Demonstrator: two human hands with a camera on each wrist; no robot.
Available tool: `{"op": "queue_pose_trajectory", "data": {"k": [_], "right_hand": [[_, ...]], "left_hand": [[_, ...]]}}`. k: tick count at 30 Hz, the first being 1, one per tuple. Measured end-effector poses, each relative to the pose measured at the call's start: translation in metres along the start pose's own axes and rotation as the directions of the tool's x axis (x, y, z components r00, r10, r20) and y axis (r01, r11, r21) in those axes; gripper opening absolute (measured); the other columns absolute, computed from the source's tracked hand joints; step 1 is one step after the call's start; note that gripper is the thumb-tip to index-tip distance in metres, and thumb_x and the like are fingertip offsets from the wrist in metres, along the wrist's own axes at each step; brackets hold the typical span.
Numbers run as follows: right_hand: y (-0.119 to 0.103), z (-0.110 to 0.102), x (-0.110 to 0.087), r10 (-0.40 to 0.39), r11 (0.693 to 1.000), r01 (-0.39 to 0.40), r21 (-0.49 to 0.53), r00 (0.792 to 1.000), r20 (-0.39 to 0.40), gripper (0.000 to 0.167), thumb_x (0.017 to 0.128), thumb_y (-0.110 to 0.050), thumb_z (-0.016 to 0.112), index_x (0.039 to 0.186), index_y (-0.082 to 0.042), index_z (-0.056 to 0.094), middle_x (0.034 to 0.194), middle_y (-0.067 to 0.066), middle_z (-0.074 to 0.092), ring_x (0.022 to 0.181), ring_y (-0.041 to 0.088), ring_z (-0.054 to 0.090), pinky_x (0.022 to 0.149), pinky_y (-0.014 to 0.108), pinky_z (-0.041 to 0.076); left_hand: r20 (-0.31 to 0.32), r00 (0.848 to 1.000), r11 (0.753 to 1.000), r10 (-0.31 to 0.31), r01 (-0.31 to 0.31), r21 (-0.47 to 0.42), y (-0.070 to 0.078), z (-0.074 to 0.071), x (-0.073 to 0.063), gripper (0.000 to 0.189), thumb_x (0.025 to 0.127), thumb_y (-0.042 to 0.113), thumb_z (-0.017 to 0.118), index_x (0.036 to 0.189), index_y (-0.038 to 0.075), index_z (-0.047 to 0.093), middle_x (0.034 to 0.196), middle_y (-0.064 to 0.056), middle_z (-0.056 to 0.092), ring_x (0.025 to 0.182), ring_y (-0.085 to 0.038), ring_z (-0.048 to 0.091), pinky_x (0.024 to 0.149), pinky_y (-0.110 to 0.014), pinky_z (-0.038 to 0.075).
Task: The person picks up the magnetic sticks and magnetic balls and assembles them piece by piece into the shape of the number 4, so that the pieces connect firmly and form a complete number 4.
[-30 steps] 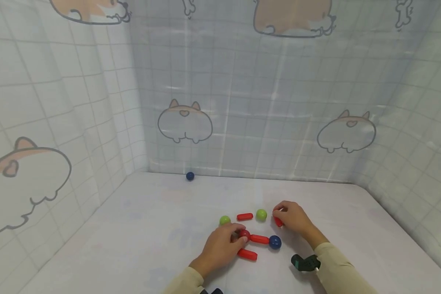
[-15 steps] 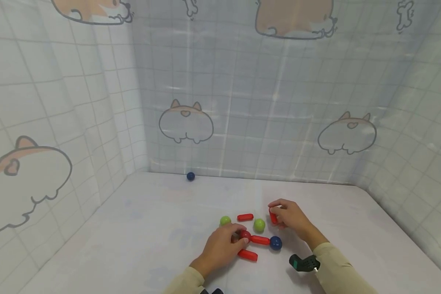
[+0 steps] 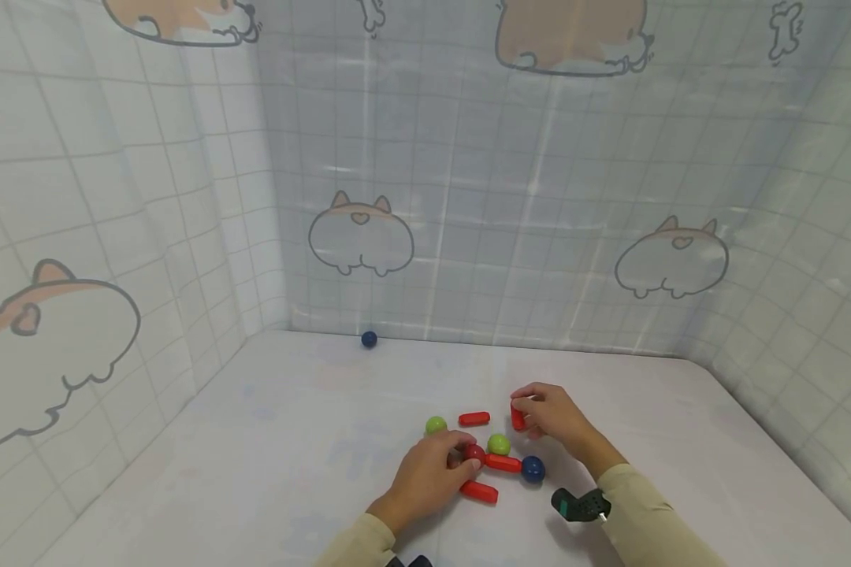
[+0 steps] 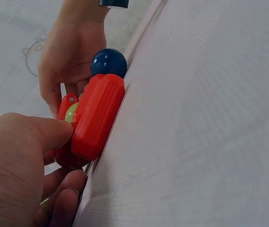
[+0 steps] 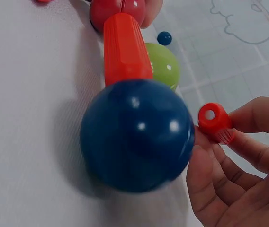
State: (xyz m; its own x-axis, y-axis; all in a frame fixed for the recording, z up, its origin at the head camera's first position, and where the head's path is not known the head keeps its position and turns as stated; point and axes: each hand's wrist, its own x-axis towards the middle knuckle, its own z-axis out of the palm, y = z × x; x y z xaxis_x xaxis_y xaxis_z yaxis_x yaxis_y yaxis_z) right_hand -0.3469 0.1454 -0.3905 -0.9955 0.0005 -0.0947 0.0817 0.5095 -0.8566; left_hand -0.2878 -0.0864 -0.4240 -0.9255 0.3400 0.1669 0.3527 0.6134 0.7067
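Note:
In the head view my left hand grips a red ball between thumb and fingers. A red rod runs rightward from that ball to a blue ball. My right hand pinches another red rod, whose holed end faces the camera in the right wrist view. A green ball lies close behind the middle rod; whether they touch I cannot tell. In front of the left fingers lies a loose red rod. The left thumb hides part of the red ball.
Behind the left hand sits a partly hidden green ball, with a red rod to its right. A small-looking blue ball is at the table's far edge. Patterned curtains enclose the white table at the back and sides.
The right-hand green ball has moved toward the front, up to the joined rod. My right hand has shifted slightly left, its rod turning more upright in view. My left hand has stayed in place.

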Motion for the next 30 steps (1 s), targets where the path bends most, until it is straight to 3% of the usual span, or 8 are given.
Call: {"op": "queue_pose_trajectory", "data": {"k": [15,30], "right_hand": [[-0.013,0.016,0.006,-0.026,0.999,0.022,0.045,0.997,0.07,0.028,0.098,-0.019,0.062,0.118,0.0,0.064,0.094,0.01,0.067,0.081,0.022,0.068,0.073,0.035,0.059],[-0.021,0.033,0.002,-0.048,0.998,0.044,0.04,0.994,0.094,0.023,0.097,-0.018,0.065,0.115,-0.003,0.064,0.094,0.008,0.066,0.079,0.021,0.065,0.074,0.033,0.058]], "left_hand": [[0.004,1.0,1.0,-0.023,0.023,0.003,0.003,-0.002,-0.001,0.034,0.088,0.033,0.078,0.117,0.019,0.07,0.094,0.014,0.062,0.078,-0.008,0.053,0.068,-0.024,0.049],[0.006,1.0,1.0,-0.004,0.004,0.009,-0.002,-0.001,0.002,0.032,0.089,0.033,0.076,0.117,0.02,0.07,0.091,0.015,0.059,0.077,-0.008,0.052,0.068,-0.025,0.048]]}}
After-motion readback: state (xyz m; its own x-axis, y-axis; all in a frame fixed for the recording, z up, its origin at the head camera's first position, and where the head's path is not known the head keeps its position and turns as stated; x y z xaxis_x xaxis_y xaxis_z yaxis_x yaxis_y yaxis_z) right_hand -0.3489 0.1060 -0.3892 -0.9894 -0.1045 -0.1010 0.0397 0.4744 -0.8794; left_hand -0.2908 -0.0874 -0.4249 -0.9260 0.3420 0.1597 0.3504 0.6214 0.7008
